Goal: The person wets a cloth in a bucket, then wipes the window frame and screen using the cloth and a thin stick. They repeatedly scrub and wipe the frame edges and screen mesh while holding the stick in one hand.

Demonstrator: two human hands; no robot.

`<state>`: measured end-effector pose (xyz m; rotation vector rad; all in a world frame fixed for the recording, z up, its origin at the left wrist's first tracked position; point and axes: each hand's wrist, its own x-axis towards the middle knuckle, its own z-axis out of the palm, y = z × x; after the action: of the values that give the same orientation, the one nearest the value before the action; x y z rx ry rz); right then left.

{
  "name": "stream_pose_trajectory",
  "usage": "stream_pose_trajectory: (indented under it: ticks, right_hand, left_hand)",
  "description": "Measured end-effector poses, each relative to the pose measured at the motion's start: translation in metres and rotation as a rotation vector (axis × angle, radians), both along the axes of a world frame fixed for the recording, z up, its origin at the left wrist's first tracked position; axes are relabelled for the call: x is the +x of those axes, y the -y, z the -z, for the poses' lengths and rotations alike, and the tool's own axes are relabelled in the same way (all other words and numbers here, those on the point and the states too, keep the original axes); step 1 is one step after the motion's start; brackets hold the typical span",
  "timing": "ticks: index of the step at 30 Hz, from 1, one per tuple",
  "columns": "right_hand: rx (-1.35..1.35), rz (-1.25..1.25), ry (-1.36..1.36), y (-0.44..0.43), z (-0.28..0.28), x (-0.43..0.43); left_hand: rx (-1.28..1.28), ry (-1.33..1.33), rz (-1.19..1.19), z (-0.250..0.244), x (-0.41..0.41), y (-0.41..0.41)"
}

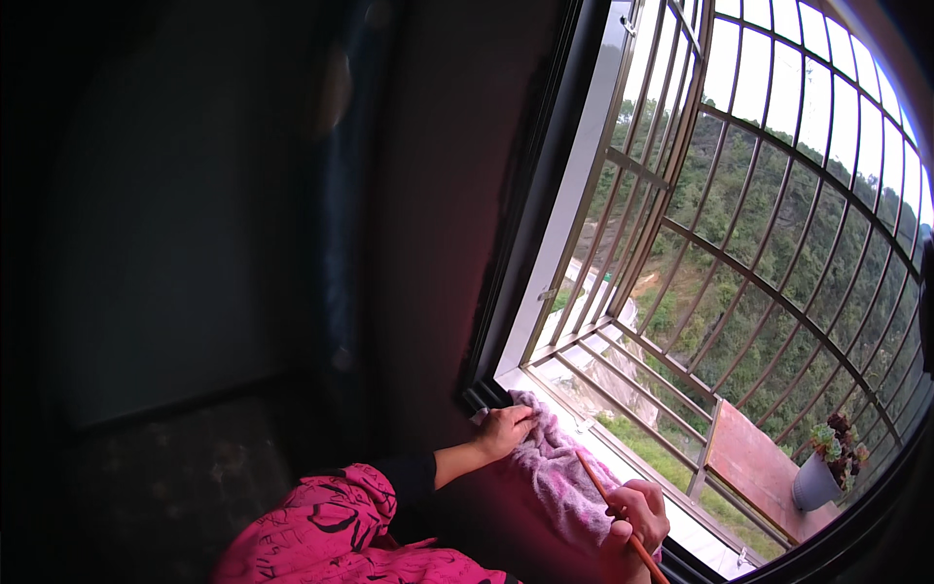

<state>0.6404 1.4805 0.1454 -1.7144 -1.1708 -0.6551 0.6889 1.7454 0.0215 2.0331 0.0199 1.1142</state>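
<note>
A pink and white towel, crumpled along its length, is draped over the lower window frame and hangs down on the room side. My left hand grips its far end, by the bottom left corner of the window; the fingertips sink into the folds and are partly hidden. In my right hand is a thin reddish-brown stick, held between thumb and fingers. Its tip points up and left over the towel. Behind the right hand, the near end of the towel is partly covered.
Beyond the white sill stands a metal security cage. A red board rests on its floor bars, carrying a white pot with a succulent plant. A dark wall borders the window at left.
</note>
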Motion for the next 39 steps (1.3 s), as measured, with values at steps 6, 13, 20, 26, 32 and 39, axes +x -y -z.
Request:
stream_pose_trajectory:
  ticks: [6,13,20,26,32,39]
  right_hand:
    - [0.043,-0.225,0.009,-0.076,-0.042,0.03]
    - [-0.037,-0.265,0.384,-0.155,-0.047,0.053]
    - [-0.006,-0.11,0.571,-0.194,-0.041,0.085]
    - [-0.244,0.384,0.294,-0.075,-0.006,0.147]
    - [-0.122,0.103,-0.037,-0.069,0.012,0.094]
    - [-0.213,-0.125,-0.329,-0.123,0.017,0.103]
  left_hand:
    - [0.084,-0.135,-0.04,-0.01,-0.028,-0.034]
    - [0.142,0.121,-0.2,-0.036,-0.046,-0.039]
    - [-0.101,0.041,-0.064,-0.039,-0.036,-0.045]
    - [0.056,0.116,-0.171,-0.004,-0.03,-0.046]
    - [0.197,0.072,-0.231,0.027,-0.036,-0.043]
    - [0.385,-0.1,-0.179,0.026,-0.04,-0.036]
